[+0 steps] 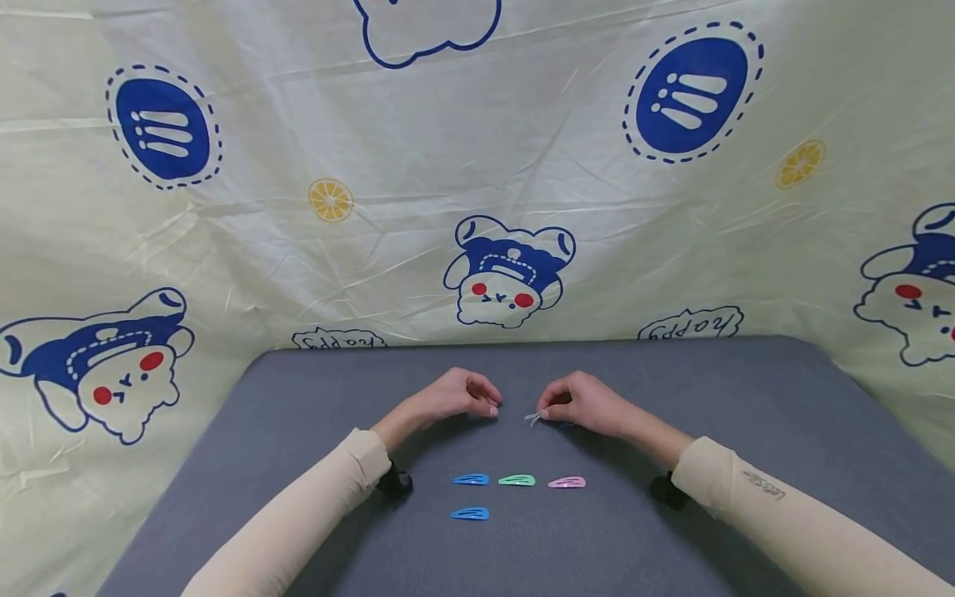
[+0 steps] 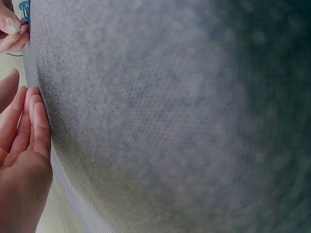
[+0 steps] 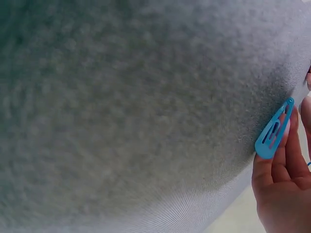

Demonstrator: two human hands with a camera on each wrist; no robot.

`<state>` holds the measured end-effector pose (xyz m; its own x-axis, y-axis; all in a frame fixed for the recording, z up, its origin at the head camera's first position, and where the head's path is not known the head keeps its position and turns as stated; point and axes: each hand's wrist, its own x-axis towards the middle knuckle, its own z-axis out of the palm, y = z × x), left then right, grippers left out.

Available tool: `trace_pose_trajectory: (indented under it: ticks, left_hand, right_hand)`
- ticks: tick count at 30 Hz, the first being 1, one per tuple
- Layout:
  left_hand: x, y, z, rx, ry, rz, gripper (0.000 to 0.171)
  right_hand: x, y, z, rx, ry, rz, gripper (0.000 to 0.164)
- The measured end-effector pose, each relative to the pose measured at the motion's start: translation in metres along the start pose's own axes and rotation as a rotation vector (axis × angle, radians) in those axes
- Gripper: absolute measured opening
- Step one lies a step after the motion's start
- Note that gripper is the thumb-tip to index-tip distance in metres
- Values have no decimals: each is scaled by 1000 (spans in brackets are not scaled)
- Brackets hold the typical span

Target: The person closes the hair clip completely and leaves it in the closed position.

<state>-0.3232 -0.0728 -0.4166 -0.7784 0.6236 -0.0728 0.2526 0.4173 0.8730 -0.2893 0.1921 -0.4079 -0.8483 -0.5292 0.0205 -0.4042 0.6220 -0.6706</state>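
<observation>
My right hand (image 1: 585, 402) pinches a thin, silvery forked piece (image 1: 533, 418) between thumb and fingertips; its exact kind I cannot tell. Overlapping the lower fingers of that hand in the right wrist view is a blue snap hair clip (image 3: 274, 131), its narrow end towards the fingertips. The left wrist view catches the same blue clip (image 2: 24, 9) beside the right fingers. Across a small gap, my left hand (image 1: 453, 393) has loosely bent fingers with nothing between them. Its fingers (image 2: 41, 121) are low beside the grey surface.
Nearer me on the grey table (image 1: 336, 381) lie a blue hair clip (image 1: 471, 479), a green one (image 1: 517, 480) and a pink one (image 1: 567, 482) in a row. Another blue clip (image 1: 470, 514) lies below the first. A printed cloth (image 1: 403, 274) hangs behind the table.
</observation>
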Motion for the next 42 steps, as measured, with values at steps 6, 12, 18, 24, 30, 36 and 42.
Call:
trace_pose_trajectory:
  ticks: [6,12,18,24,30,36,42]
  left_hand:
    - [-3,1,-1,14,7,-18,22]
    - [-5,2,-1,26,32,-19,22]
    - [-14,5,-2,44,83,-26,20]
    - [-19,9,-4,72,125,22,23]
    - [-25,11,-3,121,170,97,24]
    - [-32,15,-1,119,191,113,26]
    - [-43,21,1,98,185,137,28]
  right_hand:
    - [-5,-1,2,-21,51,7,5]
    - [-10,-5,4,-17,124,11,6]
    - [-17,-9,2,-29,173,26,6]
    - [-23,-17,3,-6,247,36,6]
    - [-32,-22,7,1,346,55,6]
    - [-41,-30,9,15,381,65,7]
    - [-50,-43,14,-10,438,38,9]
